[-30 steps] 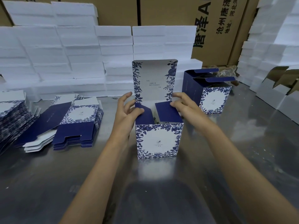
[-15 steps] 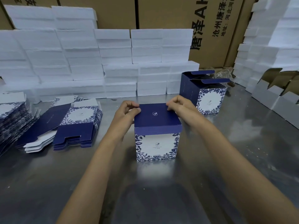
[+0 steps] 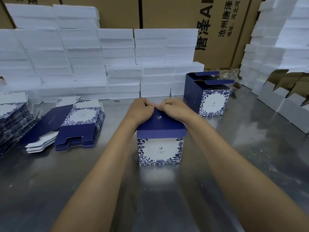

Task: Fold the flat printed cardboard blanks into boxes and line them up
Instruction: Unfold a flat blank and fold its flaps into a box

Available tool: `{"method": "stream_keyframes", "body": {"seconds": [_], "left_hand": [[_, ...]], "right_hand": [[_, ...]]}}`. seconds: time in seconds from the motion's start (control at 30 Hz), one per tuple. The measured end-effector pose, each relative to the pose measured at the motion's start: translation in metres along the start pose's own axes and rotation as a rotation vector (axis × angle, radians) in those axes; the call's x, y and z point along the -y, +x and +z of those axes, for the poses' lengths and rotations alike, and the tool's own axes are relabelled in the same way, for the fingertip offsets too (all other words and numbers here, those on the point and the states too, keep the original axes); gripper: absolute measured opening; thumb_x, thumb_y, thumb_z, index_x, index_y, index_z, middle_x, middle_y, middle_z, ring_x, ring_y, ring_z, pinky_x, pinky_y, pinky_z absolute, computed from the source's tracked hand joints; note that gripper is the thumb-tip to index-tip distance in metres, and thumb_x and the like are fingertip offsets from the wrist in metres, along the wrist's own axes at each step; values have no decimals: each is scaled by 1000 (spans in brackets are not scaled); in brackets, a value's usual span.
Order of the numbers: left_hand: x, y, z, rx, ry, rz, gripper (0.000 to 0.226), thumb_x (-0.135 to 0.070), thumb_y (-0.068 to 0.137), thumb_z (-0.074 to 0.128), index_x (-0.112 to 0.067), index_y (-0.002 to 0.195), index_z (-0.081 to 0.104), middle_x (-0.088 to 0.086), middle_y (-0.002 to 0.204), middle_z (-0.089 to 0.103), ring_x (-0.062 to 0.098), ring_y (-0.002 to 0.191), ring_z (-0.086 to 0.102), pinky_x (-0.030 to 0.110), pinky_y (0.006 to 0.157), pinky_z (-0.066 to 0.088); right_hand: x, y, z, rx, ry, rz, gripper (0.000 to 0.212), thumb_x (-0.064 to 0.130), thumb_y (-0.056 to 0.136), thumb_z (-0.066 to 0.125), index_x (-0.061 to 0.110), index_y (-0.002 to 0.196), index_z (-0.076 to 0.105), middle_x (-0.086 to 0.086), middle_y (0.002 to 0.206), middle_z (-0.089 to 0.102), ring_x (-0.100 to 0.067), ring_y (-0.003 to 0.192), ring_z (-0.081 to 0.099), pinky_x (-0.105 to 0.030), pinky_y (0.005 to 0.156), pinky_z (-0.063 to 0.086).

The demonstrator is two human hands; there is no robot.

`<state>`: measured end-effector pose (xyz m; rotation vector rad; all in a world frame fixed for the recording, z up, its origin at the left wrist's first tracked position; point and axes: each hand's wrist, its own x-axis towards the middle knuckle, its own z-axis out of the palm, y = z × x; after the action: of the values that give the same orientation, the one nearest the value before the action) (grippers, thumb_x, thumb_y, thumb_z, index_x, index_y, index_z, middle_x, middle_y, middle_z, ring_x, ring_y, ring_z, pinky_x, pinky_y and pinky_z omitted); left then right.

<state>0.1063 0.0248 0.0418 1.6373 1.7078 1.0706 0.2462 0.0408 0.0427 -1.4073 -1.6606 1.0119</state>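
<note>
A blue-and-white floral printed box (image 3: 159, 150) stands upright on the metal table (image 3: 234, 156) in front of me, its dark blue lid (image 3: 160, 124) folded down over the top. My left hand (image 3: 142, 109) and my right hand (image 3: 172, 108) sit side by side at the lid's far edge, fingers curled over it, thumbs nearly touching. Stacks of flat printed blanks (image 3: 78, 124) lie to the left, with more at the far left edge (image 3: 11, 121). Two folded boxes (image 3: 212, 101) with open tops stand at the back right.
White foam blocks (image 3: 83, 56) are piled along the back and at the right (image 3: 275, 47). Brown shipping cartons (image 3: 217, 22) stand behind them. Open white corrugated cartons (image 3: 284, 101) sit at the right edge of the table.
The upright lid flap was folded down over the side flaps and closed. Both hands then slid from the lid's corners to the middle of its far edge.
</note>
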Motion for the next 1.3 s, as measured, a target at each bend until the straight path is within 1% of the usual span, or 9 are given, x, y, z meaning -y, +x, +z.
{"method": "stream_keyframes", "body": {"seconds": [0.13,0.27,0.43,0.57,0.7,0.8,0.93,1.1,1.3], "left_hand": [[3,-3,0,-43,0,-24,21,-28,101,52,-13,88,60,3,93,62,23,88,56,29,75,40],[5,-3,1,-78,67,-64,38,-29,102,48,-18,67,41,-2,69,48,21,69,45,30,60,32],[7,-3,-1,-113,70,-93,44,-29,103,45,-17,62,32,3,65,41,28,70,42,31,56,27],[7,-5,0,-123,174,-128,42,-33,104,41,2,93,61,25,106,63,42,104,58,36,75,40],[5,-2,1,-106,259,-125,39,-34,104,39,-1,112,59,21,119,63,40,111,57,40,88,43],[0,2,1,-143,371,-128,35,-35,103,40,-11,115,62,13,123,63,37,113,57,36,84,38],[-6,5,4,-209,424,-108,29,-27,101,41,-13,114,62,11,120,64,35,109,57,34,79,36],[1,-1,2,-139,-22,113,25,-17,97,57,-15,121,49,3,124,58,22,117,55,30,90,40],[24,-54,-2,129,-575,168,17,-17,90,71,-32,99,71,-13,160,30,2,141,38,33,111,40]], "right_hand": [[1,-8,-2,-4,45,25,13,25,94,64,18,84,69,0,81,63,-14,72,56,-21,60,43],[0,-13,-5,-43,47,81,26,25,100,54,17,76,49,-9,80,50,-19,66,48,-18,49,34],[1,-14,-5,-79,34,79,23,20,97,52,17,75,45,-7,81,45,-19,76,41,-30,64,29],[1,-15,-5,-88,-109,45,40,19,99,45,22,62,30,1,65,35,-19,67,35,-32,60,25],[5,-22,-8,-279,-687,-164,21,18,98,45,15,90,64,-2,102,61,-27,106,50,-40,90,37],[1,-39,-8,-287,-605,-460,18,23,98,55,15,99,71,-3,110,65,-26,111,52,-36,89,40],[-18,-70,-5,-150,-321,-464,12,43,88,73,33,93,75,17,106,67,-7,113,50,-16,90,29],[-29,-82,-11,28,27,-352,25,23,83,81,34,105,75,20,129,57,-3,136,36,0,102,21],[-29,-83,-13,65,78,-343,27,15,83,81,35,99,72,19,132,54,0,135,37,-1,102,22]]}}
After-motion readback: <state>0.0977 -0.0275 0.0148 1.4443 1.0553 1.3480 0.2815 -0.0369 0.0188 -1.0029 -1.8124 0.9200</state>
